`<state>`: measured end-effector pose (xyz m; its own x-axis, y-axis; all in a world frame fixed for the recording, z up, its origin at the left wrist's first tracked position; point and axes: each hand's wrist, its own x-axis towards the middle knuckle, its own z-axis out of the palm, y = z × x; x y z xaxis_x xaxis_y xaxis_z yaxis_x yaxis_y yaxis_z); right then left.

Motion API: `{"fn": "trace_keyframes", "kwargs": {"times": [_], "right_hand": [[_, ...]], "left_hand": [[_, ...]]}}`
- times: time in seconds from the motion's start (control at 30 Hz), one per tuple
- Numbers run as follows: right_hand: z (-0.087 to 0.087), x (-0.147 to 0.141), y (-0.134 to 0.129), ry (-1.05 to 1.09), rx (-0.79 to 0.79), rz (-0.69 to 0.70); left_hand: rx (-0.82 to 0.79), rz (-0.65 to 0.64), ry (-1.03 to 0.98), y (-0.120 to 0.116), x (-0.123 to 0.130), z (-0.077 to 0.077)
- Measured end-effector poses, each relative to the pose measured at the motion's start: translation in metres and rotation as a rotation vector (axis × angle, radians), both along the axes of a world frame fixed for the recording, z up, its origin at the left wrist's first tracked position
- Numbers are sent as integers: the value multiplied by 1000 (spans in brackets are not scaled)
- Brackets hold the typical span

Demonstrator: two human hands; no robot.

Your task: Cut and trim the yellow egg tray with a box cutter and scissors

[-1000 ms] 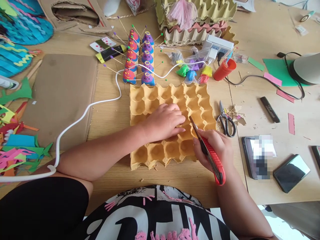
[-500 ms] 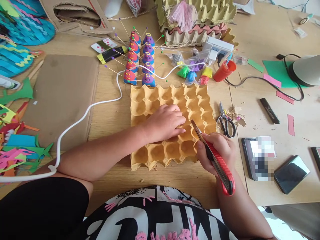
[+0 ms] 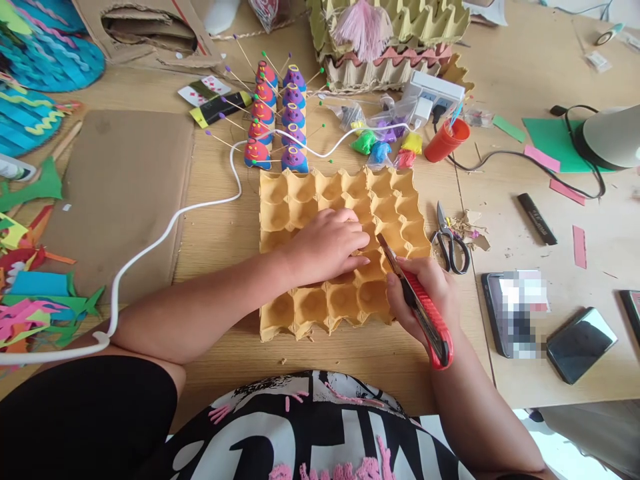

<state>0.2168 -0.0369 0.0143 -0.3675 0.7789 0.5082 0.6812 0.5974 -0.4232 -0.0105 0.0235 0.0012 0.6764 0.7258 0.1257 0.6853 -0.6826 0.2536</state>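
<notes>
A yellow-orange cardboard egg tray lies flat in front of me, its cups facing up. My left hand rests on its middle, the fingers curled down and closed over the ridges; the fingertips are partly hidden in the cups. In my right hand is a red box cutter, the fingers wrapped around its handle. Its blade is out and points up and left. The blade tip lies at a ridge in the tray's right half, just right of my left fingers.
Painted egg-carton figures stand behind the tray, pins sticking out. Scissors lie right of it. A white cable crosses the table on the left. Phones, a red cup, a power strip and stacked egg trays stand around.
My right hand has moved the box cutter slightly left and up, its rear end now higher. My left hand stays in place on the egg tray. The view has shifted a little.
</notes>
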Motion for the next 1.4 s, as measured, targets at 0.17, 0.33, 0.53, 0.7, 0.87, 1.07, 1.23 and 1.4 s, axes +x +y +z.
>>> {"fn": "trace_keyframes", "kwargs": {"times": [0.17,0.33,0.53,0.7,0.87,1.07,1.23,1.4], "right_hand": [[1,0,-2,-10,90,35],[0,-2,-1,-16,45,14],[1,-1,-1,-16,99,53],[1,-2,0,-30,77,52],[1,-1,0,-53,90,48],[-4,0,0,-30,46,6],[-2,-1,1,-49,71,24],[-1,1,0,-28,128,45]], "left_hand": [[-22,12,1,1,1,-1],[-22,13,6,0,1,0],[-31,20,17,1,1,0],[-38,9,21,1,1,0],[-38,13,31,1,2,0],[-63,18,58,2,3,-1],[-41,13,18,2,2,-2],[-74,21,31,2,3,0]]}}
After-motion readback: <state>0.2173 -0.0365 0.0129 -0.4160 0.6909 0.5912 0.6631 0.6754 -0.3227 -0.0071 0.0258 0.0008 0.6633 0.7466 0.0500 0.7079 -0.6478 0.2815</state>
